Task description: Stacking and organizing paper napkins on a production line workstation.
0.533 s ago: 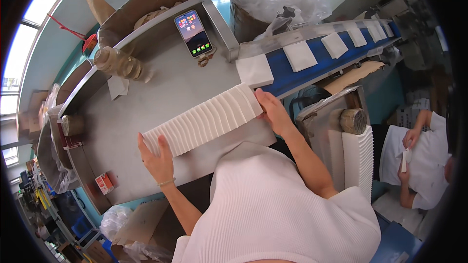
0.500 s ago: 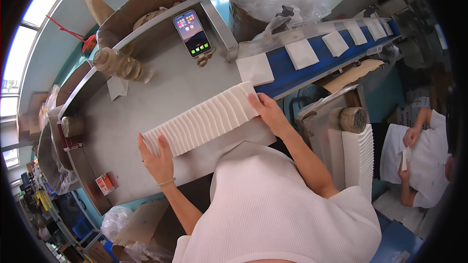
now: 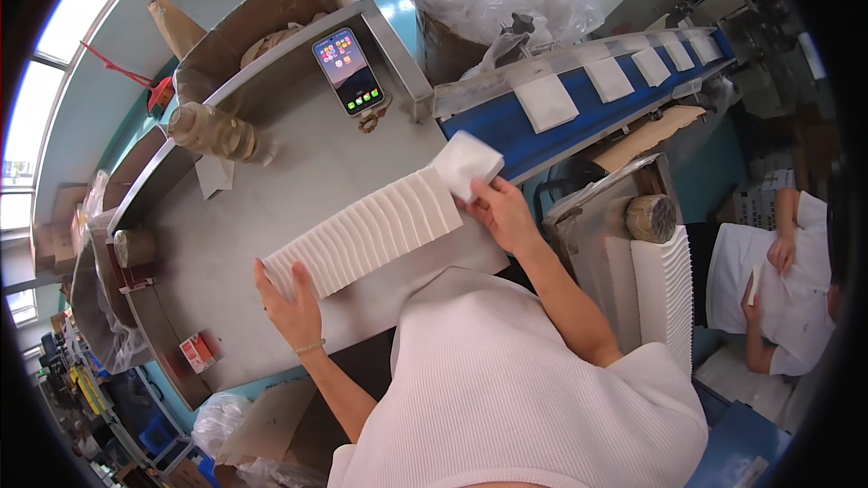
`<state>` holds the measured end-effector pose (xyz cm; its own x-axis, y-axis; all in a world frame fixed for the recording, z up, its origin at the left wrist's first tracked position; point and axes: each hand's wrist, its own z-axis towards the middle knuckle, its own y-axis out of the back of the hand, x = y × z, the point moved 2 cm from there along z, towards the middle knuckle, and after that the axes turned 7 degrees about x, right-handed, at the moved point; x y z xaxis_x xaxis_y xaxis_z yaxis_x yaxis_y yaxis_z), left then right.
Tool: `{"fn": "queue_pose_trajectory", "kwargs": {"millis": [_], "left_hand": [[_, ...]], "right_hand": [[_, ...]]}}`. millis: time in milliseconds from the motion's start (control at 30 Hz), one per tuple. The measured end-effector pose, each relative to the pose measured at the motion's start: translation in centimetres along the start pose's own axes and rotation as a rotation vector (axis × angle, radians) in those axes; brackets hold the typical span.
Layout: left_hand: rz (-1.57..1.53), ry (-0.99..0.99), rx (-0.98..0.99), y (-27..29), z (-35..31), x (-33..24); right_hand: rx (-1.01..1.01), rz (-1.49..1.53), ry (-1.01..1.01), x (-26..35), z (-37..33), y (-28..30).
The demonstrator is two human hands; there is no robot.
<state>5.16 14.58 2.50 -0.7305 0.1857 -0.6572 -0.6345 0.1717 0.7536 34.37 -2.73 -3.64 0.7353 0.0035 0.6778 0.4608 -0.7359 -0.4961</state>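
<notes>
A long row of folded white paper napkins (image 3: 366, 230), standing on edge and packed face to face, lies across the metal table. My left hand (image 3: 291, 305) cups its left end, thumb on the near side and fingers on the far side. At the other end, my right hand (image 3: 500, 215) pinches the lower edge of a single folded napkin (image 3: 467, 163). This napkin is tilted, between the row's right end and the start of the blue conveyor belt (image 3: 495, 133). More flat folded napkins (image 3: 546, 103) lie spaced along the belt.
A lit phone (image 3: 349, 72) lies near the table's raised back edge. Rolls of tape (image 3: 212, 131) and a small red-and-white box (image 3: 196, 353) are at the left. On the right stands another napkin stack (image 3: 663, 298); beyond it a person (image 3: 768, 285) holds a thin white piece.
My right hand has left the row's end and now holds a single napkin by the belt. Napkins on the belt have shifted toward the table. My left hand stays at the row's left end.
</notes>
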Motion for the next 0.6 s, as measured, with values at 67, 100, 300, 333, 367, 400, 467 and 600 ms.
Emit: {"fn": "queue_pose_trajectory", "kwargs": {"millis": [67, 100, 300, 333, 367, 400, 467, 600], "left_hand": [[-0.026, -0.004, 0.024, 0.0, -0.2, -0.3], [-0.052, -0.003, 0.047, -0.1, -0.2, -0.4], [-0.039, 0.022, 0.045, -0.4, -0.1, -0.7], [-0.037, 0.026, 0.040, -0.4, -0.1, -0.6], [-0.052, 0.014, 0.029, -0.4, -0.1, -0.5], [-0.066, 0.006, 0.016, -0.5, -0.2, -0.5], [-0.061, 0.006, 0.011, -0.5, -0.2, -0.8], [-0.070, -0.015, 0.052, -0.9, 0.0, -1.2]], "right_hand": [[-0.006, 0.056, 0.032, 0.5, 0.5, 0.7], [0.013, -0.193, 0.023, 1.3, -0.2, -0.7], [0.244, -0.585, 0.023, 0.8, -0.8, -3.3], [0.234, -0.381, -0.133, 0.3, -0.4, -2.4], [0.222, -0.177, -0.288, -0.1, -0.2, -1.6], [0.230, -0.181, -0.297, 0.1, -0.3, -0.9], [0.275, -0.134, -0.371, 0.2, -0.6, 0.4], [-0.028, 0.049, -0.038, 1.1, 0.7, 1.5]]}}
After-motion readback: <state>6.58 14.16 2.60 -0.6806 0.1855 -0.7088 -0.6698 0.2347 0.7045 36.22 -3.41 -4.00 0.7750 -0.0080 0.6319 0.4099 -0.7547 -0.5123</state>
